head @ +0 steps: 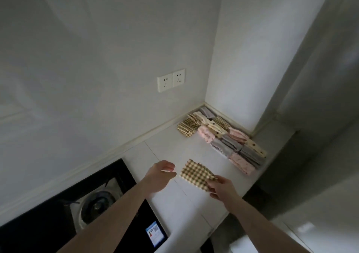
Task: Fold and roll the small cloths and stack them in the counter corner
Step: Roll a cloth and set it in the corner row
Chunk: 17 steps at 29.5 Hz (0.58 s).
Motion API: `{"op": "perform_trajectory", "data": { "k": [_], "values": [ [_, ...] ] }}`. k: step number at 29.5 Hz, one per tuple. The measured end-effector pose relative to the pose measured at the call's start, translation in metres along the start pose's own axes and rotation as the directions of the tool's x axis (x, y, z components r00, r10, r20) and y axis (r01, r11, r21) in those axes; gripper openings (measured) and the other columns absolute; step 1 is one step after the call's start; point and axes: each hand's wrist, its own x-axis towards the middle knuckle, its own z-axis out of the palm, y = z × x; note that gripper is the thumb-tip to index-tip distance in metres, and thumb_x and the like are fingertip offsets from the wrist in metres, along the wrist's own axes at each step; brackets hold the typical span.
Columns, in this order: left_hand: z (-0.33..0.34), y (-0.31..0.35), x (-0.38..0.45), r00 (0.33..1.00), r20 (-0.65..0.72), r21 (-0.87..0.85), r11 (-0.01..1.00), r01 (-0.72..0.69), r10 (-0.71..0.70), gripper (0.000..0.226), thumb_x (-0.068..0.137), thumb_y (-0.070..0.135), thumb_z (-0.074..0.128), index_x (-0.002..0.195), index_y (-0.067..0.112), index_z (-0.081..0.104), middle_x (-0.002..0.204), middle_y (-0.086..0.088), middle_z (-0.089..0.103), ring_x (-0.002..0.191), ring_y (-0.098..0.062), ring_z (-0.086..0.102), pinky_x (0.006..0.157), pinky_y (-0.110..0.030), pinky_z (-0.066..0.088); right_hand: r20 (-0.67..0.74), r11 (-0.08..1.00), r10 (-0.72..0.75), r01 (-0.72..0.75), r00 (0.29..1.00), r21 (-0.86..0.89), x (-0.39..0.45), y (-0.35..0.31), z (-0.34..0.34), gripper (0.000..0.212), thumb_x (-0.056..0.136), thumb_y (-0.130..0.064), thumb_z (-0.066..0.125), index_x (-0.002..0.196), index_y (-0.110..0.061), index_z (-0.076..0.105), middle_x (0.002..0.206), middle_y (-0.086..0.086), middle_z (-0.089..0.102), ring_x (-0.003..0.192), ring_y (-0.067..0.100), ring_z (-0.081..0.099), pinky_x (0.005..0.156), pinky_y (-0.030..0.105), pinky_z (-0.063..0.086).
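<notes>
The white counter (174,204) carries folded cloths (229,142) stacked in its corner and, seemingly, a gingham cloth (196,172).

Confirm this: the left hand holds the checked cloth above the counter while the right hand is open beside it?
Hands are swapped. In the head view the right hand holds the checked cloth above the counter, while the left hand is open beside it.

The room is dim and grey, the wall (97,48) looks soft and blurry, the hands (161,172) are a bit smeared, and straight lines bend near the edges of the wide view.
</notes>
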Motion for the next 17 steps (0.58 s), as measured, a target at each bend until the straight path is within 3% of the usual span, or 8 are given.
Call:
{"op": "perform_trajectory", "data": {
  "k": [3,6,9,12,17],
  "values": [
    [-0.021,-0.009,0.016,0.996,-0.065,0.012,0.998,0.054,-0.053,0.012,0.093,0.023,0.072,0.099,0.034,0.070,0.105,0.015,0.072,0.100,-0.008,0.067,0.085,-0.023,0.052,-0.028,0.993,0.111,-0.110,0.993,0.051,0.051,-0.011,-0.003,0.018,0.096,-0.006,0.064,0.113,-0.002,0.066,0.105,0.015,0.071,0.093,0.026,0.070,0.073,0.032,0.060],
    [-0.035,-0.014,0.023,0.986,-0.132,0.028,0.994,0.105,-0.100,0.012,0.093,0.024,0.071,0.102,0.032,0.071,0.104,0.013,0.073,0.099,-0.005,0.068,0.079,-0.017,0.048,-0.093,0.986,0.146,-0.137,0.985,0.090,0.094,-0.018,-0.003,0.015,0.094,-0.003,0.065,0.108,0.001,0.067,0.097,0.019,0.071,0.078,0.025,0.067,0.049,0.023,0.055],
    [-0.031,-0.011,0.037,0.968,-0.201,0.004,0.988,0.153,-0.149,0.011,0.093,0.024,0.072,0.102,0.031,0.072,0.102,0.012,0.073,0.098,-0.007,0.068,0.077,-0.016,0.046,-0.128,0.974,0.219,-0.209,0.967,0.088,0.144,-0.033,-0.005,0.004,0.095,0.000,0.062,0.095,-0.001,0.066,0.082,0.018,0.069,0.066,0.024,0.066,0.039,0.021,0.051],
    [-0.024,-0.004,0.047,0.953,-0.236,-0.011,0.982,0.191,-0.188,0.011,0.093,0.024,0.072,0.102,0.030,0.072,0.102,0.012,0.073,0.097,-0.006,0.067,0.076,-0.016,0.045,-0.159,0.961,0.277,-0.273,0.948,0.046,0.190,-0.043,-0.006,0.014,0.096,0.002,0.057,0.085,-0.005,0.061,0.062,0.012,0.066,0.043,0.022,0.063,0.029,0.018,0.042],
    [-0.007,0.011,0.055,0.929,-0.308,-0.037,0.978,0.206,-0.207,0.012,0.094,0.023,0.071,0.106,0.027,0.072,0.103,0.013,0.073,0.095,-0.003,0.067,0.074,-0.013,0.046,-0.038,0.966,0.259,-0.260,0.965,-0.014,0.230,-0.061,-0.010,0.018,0.095,0.012,0.049,0.105,0.000,0.056,0.086,0.013,0.062,0.071,0.023,0.060,0.039,0.021,0.053]
  ]
}}
